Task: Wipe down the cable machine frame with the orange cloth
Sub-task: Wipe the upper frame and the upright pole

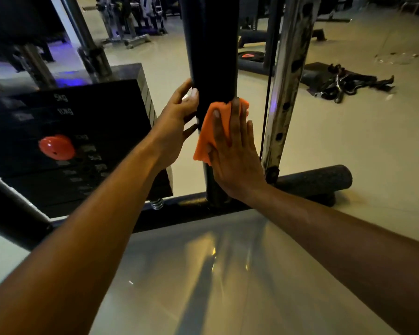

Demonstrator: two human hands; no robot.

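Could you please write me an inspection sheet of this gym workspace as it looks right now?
Surface: pale glossy floor, reflections.
Job's things: orange cloth flat against black upright post.
Clutter: handle attachments heaped on floor.
Hands: right hand presses cloth, fingers straight; left hand grips post.
Cables: thin black cable beside chrome holed rail.
Surroundings: weight stack with red pin knob; foam roller.

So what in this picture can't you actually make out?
Head view only:
- Lower labels on the weight stack: blurred; only 5kg and 10kg read.
- Top of the black post: cut off by the upper edge.
- Post face under the orange cloth: hidden by cloth and right hand.
- Left hand: fingertips hidden behind the post.
- Pile on the floor: too dark and small to identify.
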